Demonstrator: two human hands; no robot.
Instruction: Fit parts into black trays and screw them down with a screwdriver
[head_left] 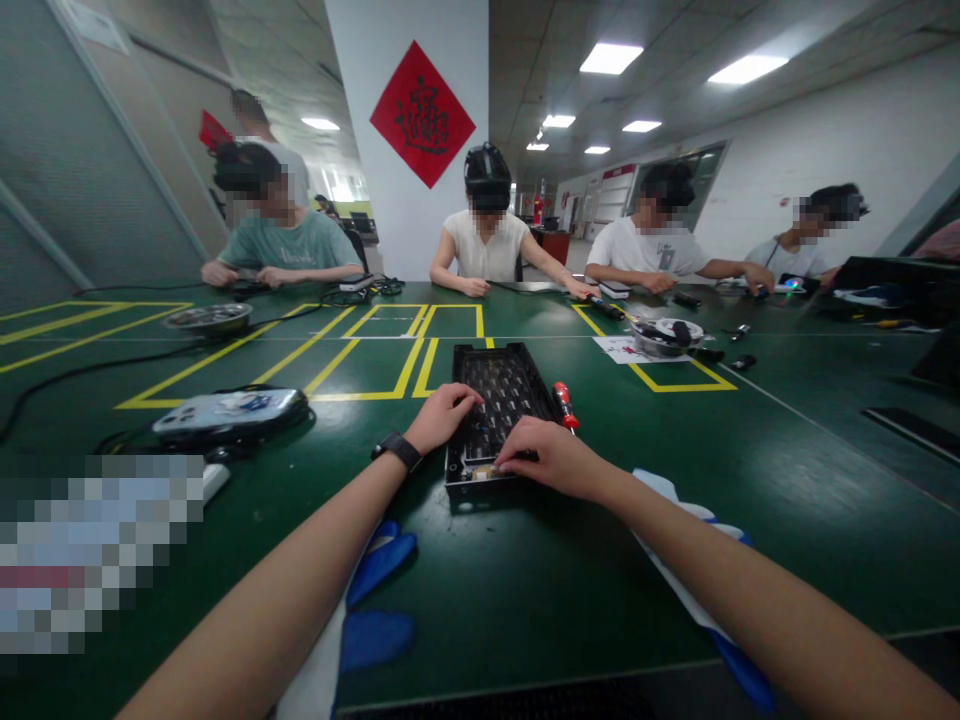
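left hand (442,412) steadies the black keyboard case (499,395) on the green surface (570,560) while right hand (551,458), fingers narrowed, pinches something small at its near edge, red screwdriver (565,405) beside.

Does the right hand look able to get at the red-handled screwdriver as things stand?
Probably yes: the screwdriver lies uncovered on the table beside the black tray, just beyond the right hand, with nothing between them.

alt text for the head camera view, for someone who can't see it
Two bare hands rest on a black tray on a green table: the left hand on its left edge, the right hand on its near edge. A red-handled screwdriver lies beside the tray, and four seated people work across the table.
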